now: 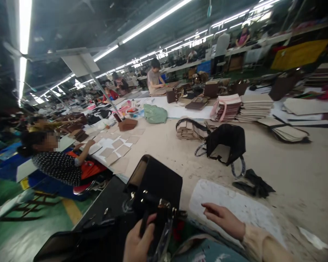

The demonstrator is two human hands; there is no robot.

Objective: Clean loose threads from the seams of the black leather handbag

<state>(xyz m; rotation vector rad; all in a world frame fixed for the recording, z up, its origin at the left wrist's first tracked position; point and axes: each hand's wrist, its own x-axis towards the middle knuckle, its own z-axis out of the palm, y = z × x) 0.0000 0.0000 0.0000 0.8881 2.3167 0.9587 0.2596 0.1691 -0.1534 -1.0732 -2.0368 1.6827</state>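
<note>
My left hand (140, 238) is closed around a dark strap or flap, low at the front of a black handbag (164, 178) with gold-coloured metal fittings. The handbag is tilted at the near table edge, its tan side showing. Clear plastic wrap (165, 233) hangs beside my left hand. My right hand (225, 220) is apart from the bag, fingers stretched out and holding nothing. It hovers over or rests on a white slab (235, 202); I cannot tell which. Beyond the slab, an open black bag (226, 143) with wrapped handles stands near crumpled black pieces (255, 183).
Stacks of cut panels (255, 107) and a green plastic bag (155, 114) lie along the table's far side. More black bags (68, 245) are at lower left. A seated person (57, 165) works at the left edge; another person (154, 78) stands across the table.
</note>
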